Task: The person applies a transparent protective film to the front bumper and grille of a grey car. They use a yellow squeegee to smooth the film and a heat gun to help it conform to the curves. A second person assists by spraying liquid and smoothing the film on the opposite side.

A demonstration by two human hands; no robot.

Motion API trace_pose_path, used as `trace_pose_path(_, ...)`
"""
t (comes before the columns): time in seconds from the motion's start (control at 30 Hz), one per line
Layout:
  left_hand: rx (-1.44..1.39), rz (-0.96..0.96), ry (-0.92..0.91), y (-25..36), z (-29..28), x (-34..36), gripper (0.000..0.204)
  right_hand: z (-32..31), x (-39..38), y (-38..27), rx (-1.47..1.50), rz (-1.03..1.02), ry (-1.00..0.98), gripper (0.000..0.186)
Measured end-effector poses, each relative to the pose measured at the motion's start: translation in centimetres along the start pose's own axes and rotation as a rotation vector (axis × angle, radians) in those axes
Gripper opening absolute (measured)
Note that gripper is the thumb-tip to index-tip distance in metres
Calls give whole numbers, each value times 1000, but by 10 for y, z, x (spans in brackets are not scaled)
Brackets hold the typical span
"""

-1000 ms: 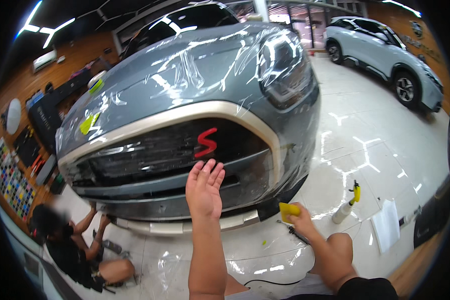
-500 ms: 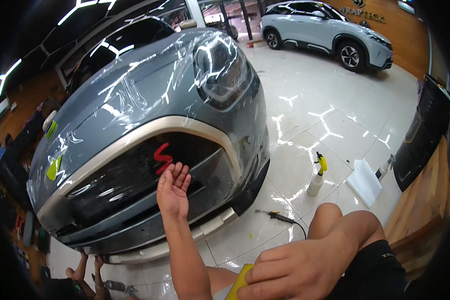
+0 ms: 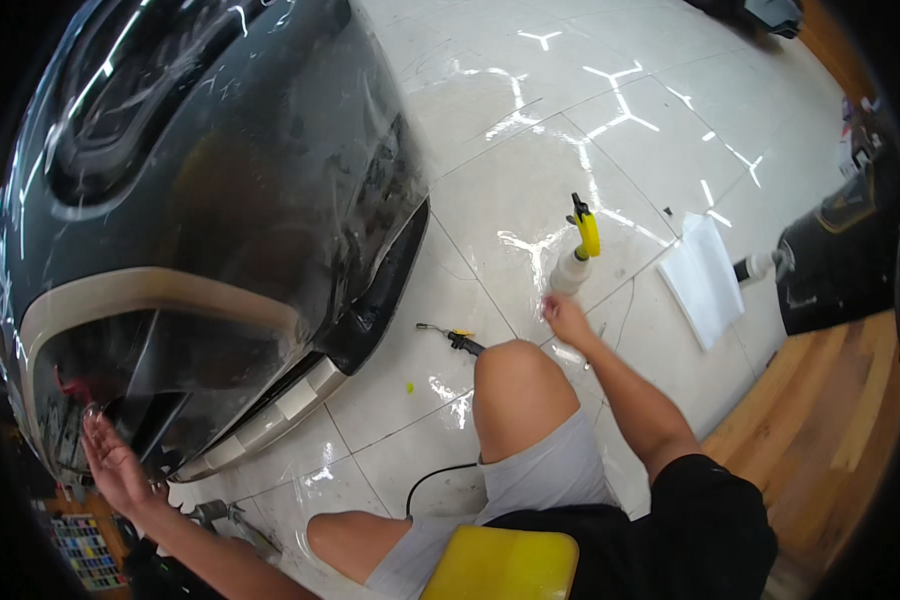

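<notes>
My left hand (image 3: 118, 462), fingers stretched out and slightly cupped, is beside the red zigzag mark (image 3: 73, 386) on the dark front grille panel of a grey car (image 3: 240, 180). Nothing shows in its palm. My right arm reaches forward over the floor. At its end my right hand (image 3: 568, 322), fingers curled, is just below a white spray bottle (image 3: 569, 272) with a yellow and black trigger head. Whether the fingers touch the bottle or hold something small cannot be made out. A beige trim band (image 3: 140, 284) arches over the grille.
A yellow flat panel with rounded corners (image 3: 500, 565) is close below me. A black hand tool (image 3: 462, 342) lies on the tiles (image 3: 510, 130). A white sheet (image 3: 703, 285) lies beside another bottle (image 3: 756, 267). Wooden boards (image 3: 820, 420) are at right, a grey tool (image 3: 210, 512) at lower left.
The view has swung right and downward. My right hand has left the yellow panel and stretched out to the spray bottle. My left hand remains near the red mark.
</notes>
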State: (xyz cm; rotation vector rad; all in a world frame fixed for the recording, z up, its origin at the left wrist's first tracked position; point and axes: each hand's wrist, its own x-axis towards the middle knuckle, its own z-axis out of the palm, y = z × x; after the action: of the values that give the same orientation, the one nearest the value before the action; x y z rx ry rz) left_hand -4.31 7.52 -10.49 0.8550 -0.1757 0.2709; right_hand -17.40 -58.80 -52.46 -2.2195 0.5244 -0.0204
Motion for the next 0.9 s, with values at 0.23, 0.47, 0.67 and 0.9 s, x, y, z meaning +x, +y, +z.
trace_pose_path(0.23,176,45,272,30,14,-3,13,145,-27,61,-364,253,-579,45)
trace_pose_path(0.47,95,77,387,-21,50,1,12,98,-41,137,-368,597,340,48)
trace_pose_path(0.67,135,151,564,-19,57,-35,8,127,-48,164,-501,650,218,26)
trace_pose_path(0.9,41,140,473,-60,90,-31,8,113,-49,229,-360,580,-155,57)
